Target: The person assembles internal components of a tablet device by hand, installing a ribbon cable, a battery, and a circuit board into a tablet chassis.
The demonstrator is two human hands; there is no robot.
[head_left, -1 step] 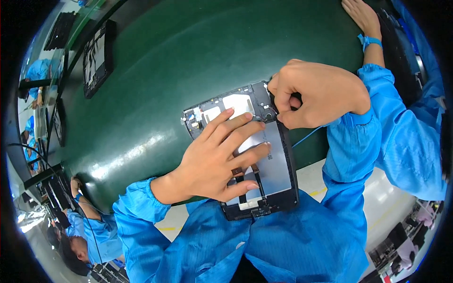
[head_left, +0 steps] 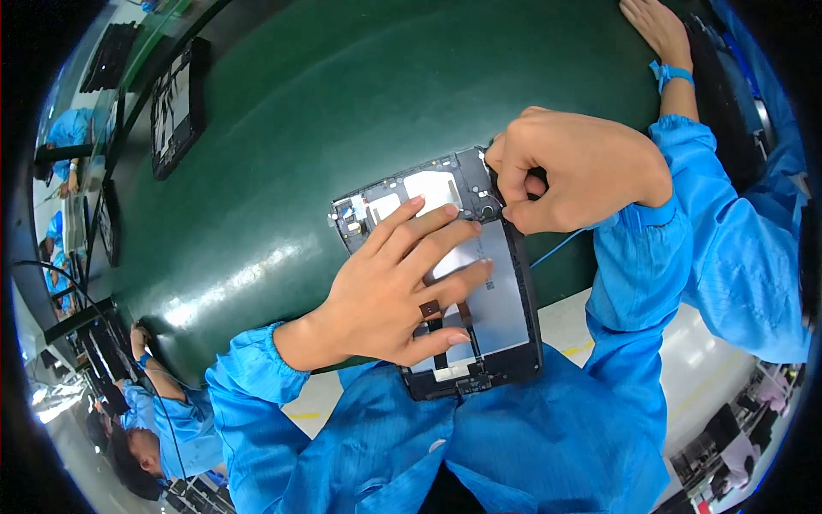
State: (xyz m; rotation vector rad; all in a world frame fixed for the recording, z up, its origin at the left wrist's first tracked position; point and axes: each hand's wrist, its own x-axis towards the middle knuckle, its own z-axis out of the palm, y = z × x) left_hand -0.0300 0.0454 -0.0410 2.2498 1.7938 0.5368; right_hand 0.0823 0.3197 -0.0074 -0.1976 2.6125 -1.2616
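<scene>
An opened tablet lies tilted at the near edge of the green table, its inner side up. It shows a black frame, silver plates and dark ribbon cables with brown ends. My left hand rests flat across its middle, fingers spread, covering part of the inside. My right hand is curled at the tablet's far right corner, fingertips touching its edge. Whatever those fingers pinch is hidden. A thin blue cord runs from by my right wrist toward the tablet's right side.
A second opened tablet lies at the far left of the green table. A co-worker's hand with a blue wrist strap rests at the far right. Another person in blue sits at the lower left, near dark cables.
</scene>
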